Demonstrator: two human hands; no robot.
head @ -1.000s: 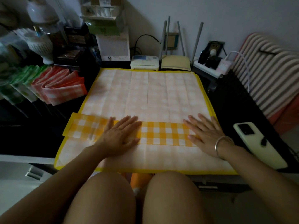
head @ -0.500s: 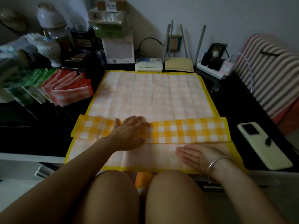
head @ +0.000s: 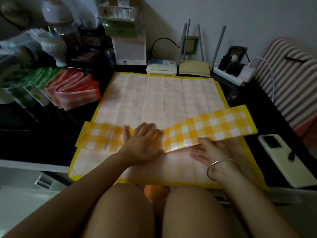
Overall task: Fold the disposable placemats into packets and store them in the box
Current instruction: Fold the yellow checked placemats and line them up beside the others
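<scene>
Desk (head: 42,134) carries the yellow-check placemat (head: 163,97) spread flat, its near part folded into a band (head: 205,129). Left hand (head: 142,143) presses the band's middle, fingers straight. Right hand (head: 211,152) lies palm-up under the raised right half, grip apart too.

The dark table (head: 39,145) carries the yellow-edged placemat (head: 163,100) at centre, folded packets (head: 77,93) at ten o'clock, a phone (head: 281,167) at four o'clock.

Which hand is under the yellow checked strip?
The right hand, the one with the bracelet; it lies beneath the strip. The left hand presses flat on top.
</scene>
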